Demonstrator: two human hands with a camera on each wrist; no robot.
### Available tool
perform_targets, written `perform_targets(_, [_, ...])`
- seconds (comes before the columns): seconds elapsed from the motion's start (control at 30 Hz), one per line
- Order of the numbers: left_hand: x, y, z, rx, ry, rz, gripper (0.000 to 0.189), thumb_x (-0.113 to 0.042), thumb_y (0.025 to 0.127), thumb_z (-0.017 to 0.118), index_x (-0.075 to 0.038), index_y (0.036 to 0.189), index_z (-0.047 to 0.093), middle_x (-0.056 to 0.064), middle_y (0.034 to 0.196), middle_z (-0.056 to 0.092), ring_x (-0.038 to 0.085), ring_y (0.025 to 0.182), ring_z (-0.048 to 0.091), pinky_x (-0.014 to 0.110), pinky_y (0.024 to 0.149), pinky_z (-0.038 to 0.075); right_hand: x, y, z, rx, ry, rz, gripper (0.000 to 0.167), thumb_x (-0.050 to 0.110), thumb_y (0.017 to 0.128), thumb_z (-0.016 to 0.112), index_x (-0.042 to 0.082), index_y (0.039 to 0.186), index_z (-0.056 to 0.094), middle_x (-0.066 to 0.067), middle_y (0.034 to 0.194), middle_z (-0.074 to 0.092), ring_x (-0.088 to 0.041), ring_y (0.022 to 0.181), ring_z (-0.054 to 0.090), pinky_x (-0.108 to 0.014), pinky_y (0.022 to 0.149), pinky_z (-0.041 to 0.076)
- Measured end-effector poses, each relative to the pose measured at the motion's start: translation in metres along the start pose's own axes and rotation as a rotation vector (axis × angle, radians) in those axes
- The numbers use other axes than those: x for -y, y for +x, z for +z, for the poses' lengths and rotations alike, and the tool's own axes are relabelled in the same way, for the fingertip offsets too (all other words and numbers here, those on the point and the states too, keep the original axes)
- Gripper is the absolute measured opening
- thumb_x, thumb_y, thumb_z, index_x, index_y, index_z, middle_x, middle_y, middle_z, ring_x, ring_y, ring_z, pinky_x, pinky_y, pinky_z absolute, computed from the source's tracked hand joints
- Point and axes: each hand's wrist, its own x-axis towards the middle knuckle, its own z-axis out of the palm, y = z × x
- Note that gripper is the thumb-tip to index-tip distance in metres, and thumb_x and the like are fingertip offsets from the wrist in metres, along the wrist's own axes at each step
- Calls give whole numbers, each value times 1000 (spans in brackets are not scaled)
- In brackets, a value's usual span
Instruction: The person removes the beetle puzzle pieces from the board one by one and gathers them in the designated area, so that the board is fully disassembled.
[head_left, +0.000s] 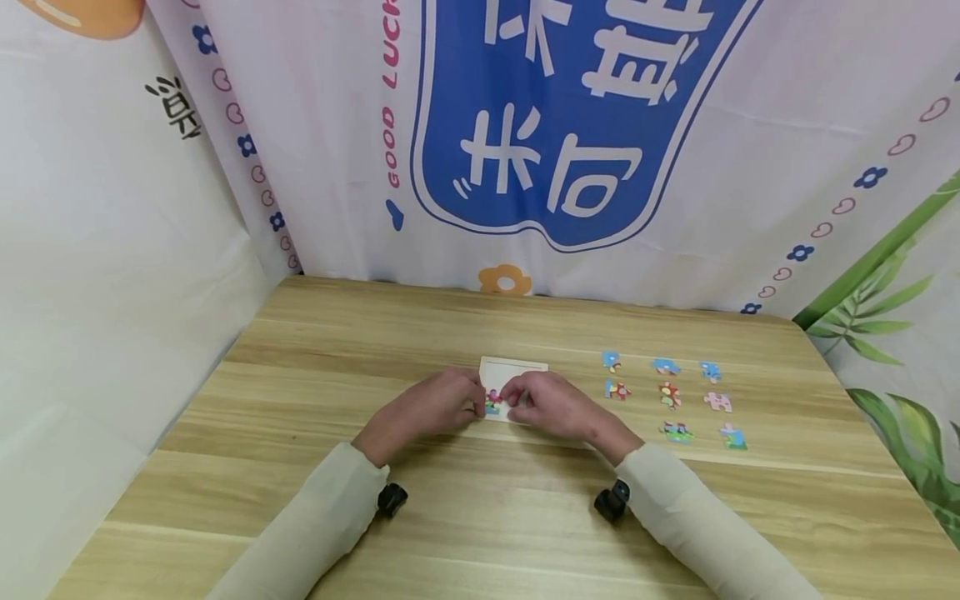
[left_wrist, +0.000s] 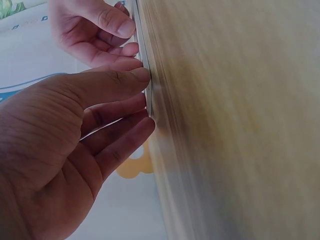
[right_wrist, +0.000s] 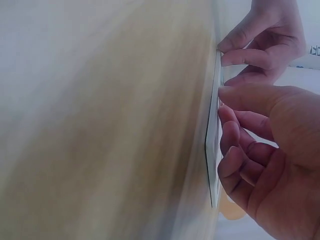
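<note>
A small white puzzle tray (head_left: 517, 367) lies on the table between the hands. In its near left corner sits a colourful puzzle piece (head_left: 492, 407), green and blue with a red figure. My left hand (head_left: 447, 402) holds the tray's left side by the near corner, thumb on the near edge, fingers along the side. From the right, my right hand (head_left: 551, 406) reaches over the tray with curled fingers, its thumb and index fingertips at the piece. Both wrist views show the tray edge-on, with the left hand (left_wrist: 75, 115) and right hand (right_wrist: 275, 155) close together; the piece is hidden there.
Right of the tray, several loose puzzle pieces (head_left: 670, 395) lie spaced out in rows on the wooden table (head_left: 315, 350). A printed cloth (head_left: 337, 167) hangs behind the table's far edge, and a white cloth (head_left: 112, 250) hangs at its left.
</note>
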Motion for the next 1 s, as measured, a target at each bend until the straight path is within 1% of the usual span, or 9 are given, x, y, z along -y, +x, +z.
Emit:
perform_targets(0.3, [-1,1,0,-9,-13,0,10,-3,92,77,-10,86,80,-3,94,67,12,88,63,27,81,54,0,1,0,-11,3,-10,19,5,92,74,6,111,73,2,98,70,-11,89,63,-31,81,53])
perform_targets(0.43, [-1,1,-1,-2,-24,-18,11,-2,91,78,-11,84,79,-3,97,66,12,88,62,28,81,53,1,2,0,-25,20,-21,17,4,91,74,6,108,72,2,96,70,-10,88,64,-31,80,54])
perform_targets(0.6, [-2,2,0,5,-27,-37,12,-2,91,77,-12,84,78,-2,100,65,13,89,62,29,81,53,5,5,1,-72,46,2,4,14,99,70,11,101,72,7,91,69,-8,81,64,-29,73,54])
perform_targets(0.7, [-2,2,1,4,-21,-36,11,-3,92,77,-12,84,78,-1,101,66,14,89,63,30,80,53,7,7,1,-116,23,2,11,21,102,69,15,93,73,10,87,69,-7,76,63,-28,69,53])
perform_targets(0.77, [-2,2,1,5,-21,-38,11,-3,92,77,-12,85,78,-1,101,65,14,89,63,29,79,53,9,8,1,-135,1,-3,14,23,101,69,16,90,73,10,85,69,-7,75,62,-28,68,52])
perform_targets(0.87, [-2,2,1,8,-21,-39,11,-4,92,77,-12,85,78,-1,101,65,14,89,62,29,79,53,11,9,1,-136,-2,1,13,22,100,71,16,88,72,10,84,69,-7,74,62,-28,67,52])
perform_targets(1.0, [-2,2,0,11,-19,-36,11,-3,92,77,-12,85,78,0,102,65,15,91,63,30,80,53,10,8,1,-124,29,8,10,18,99,73,15,89,71,10,83,69,-7,73,62,-27,66,52])
